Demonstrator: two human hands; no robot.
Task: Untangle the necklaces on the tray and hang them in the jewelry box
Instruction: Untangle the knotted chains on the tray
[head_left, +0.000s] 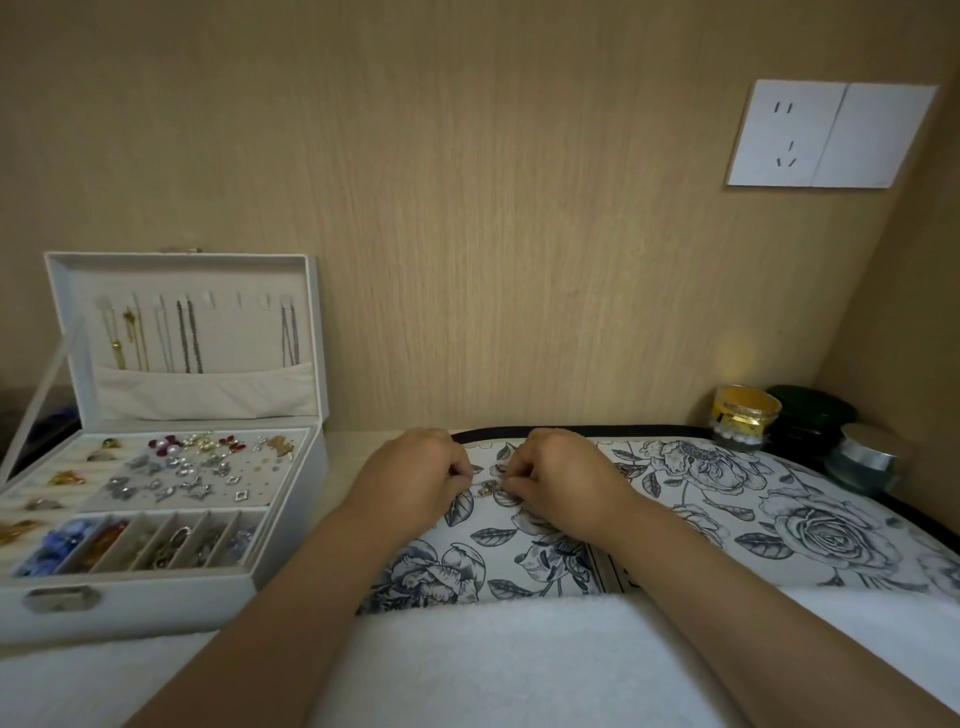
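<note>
**Fine chain, fine pinch: the knot sat between your hands**

The necklaces (488, 486) lay as a small glinting knot of thin chain and tiny beads on the tray (753, 525). They sat toward its rear left corner, just inside the black rim. You had both hands down on it. Your left hand (418, 480) and right hand (563, 480) were curled, knuckles up, fingertips pinching the chain from either side. The knot showed in the narrow gap between them. It was too small for me to tell how many strands were caught up in it.

By its look, this was nearly weightless, limp stuff with no stiffness at all. The metal was probably slick enough to slide out of a loose pinch. The links looked thin enough to stretch or snap if you drew the knot tight. Your best hold was likely close on either side of the knot, with fingertip pads or nails, teasing loops open rather than tugging at the ends. A lifted chain would droop and could tangle again, so the clasp end seemed the place to carry it by.

The jewelry box (156, 603) stood open at the left edge of the bench (345, 457), with a strip of bench between it and the tray. Its raised lid (244, 338) carried a row of hooks. Several hung chains (188, 338) were already on them, and some hooks were bare. A white towel (519, 665) covered the tray's near edge. Three jars (744, 413) stood at the rear right corner.
</note>
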